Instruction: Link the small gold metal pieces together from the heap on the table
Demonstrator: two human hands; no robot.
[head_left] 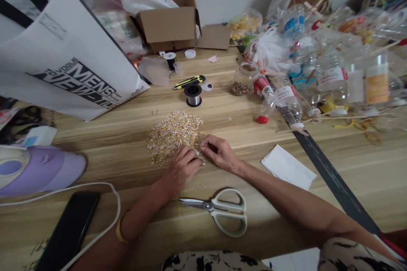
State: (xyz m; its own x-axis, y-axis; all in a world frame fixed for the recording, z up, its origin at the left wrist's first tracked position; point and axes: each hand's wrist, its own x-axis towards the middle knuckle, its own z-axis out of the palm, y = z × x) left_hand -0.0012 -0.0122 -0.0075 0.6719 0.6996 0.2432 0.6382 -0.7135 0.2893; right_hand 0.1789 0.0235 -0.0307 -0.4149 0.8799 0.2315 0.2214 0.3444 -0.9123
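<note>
A pile of tiny gold and silver metal pieces (174, 133) lies mid-table. My left hand (183, 164) rests at the pile's lower right edge, its fingers curled together. A tiny shiny bit shows by its fingertips, too small to name. Close on its right, my right hand (220, 151) has thumb and index finger pinched together at the pile's edge; what is between them is too small to make out. Nearer to me lie scissors (211, 207) with cream handles, blades pointing left. A short row of small pieces (201, 186) sits just above them.
Behind the pile stand a wire spool (193, 95) and a yellow-black box cutter (189, 81). A jar of beads (241, 87) and several plastic bottles crowd the right. Folded white paper (288, 167) lies by my right forearm. A black phone (68, 230) and white cable (116, 203) are at left.
</note>
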